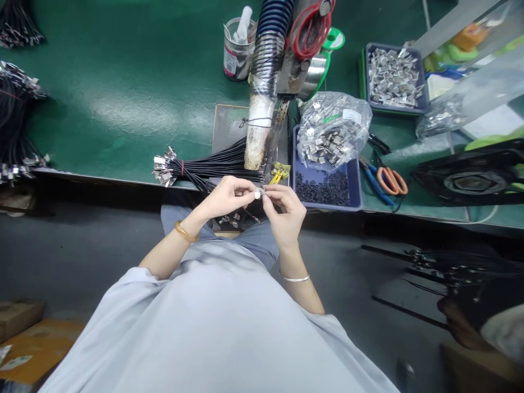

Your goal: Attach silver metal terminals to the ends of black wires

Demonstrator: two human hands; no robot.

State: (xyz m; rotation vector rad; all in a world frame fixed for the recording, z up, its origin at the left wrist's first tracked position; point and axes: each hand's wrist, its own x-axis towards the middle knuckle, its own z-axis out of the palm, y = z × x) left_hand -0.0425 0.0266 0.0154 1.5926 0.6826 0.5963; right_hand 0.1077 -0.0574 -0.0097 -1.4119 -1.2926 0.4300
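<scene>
Close together at the bench's front edge, my left hand and my right hand pinch a small silvery metal connector between their fingertips. Its finer detail is too small to make out. Just behind my hands lies a bundle of black cables, tied with a red band, with metal connectors at its left end. Beside the cables' right ends is a small yellow tool or clip. Below my fingers, a few loose metal pieces show near my lap, partly hidden by my hands.
A wrapped hose hangs just beyond my hands. To the right stand a blue tray of small black parts, a plastic bag of connectors, pliers, scissors and a bin of metal parts. More cable bundles lie left.
</scene>
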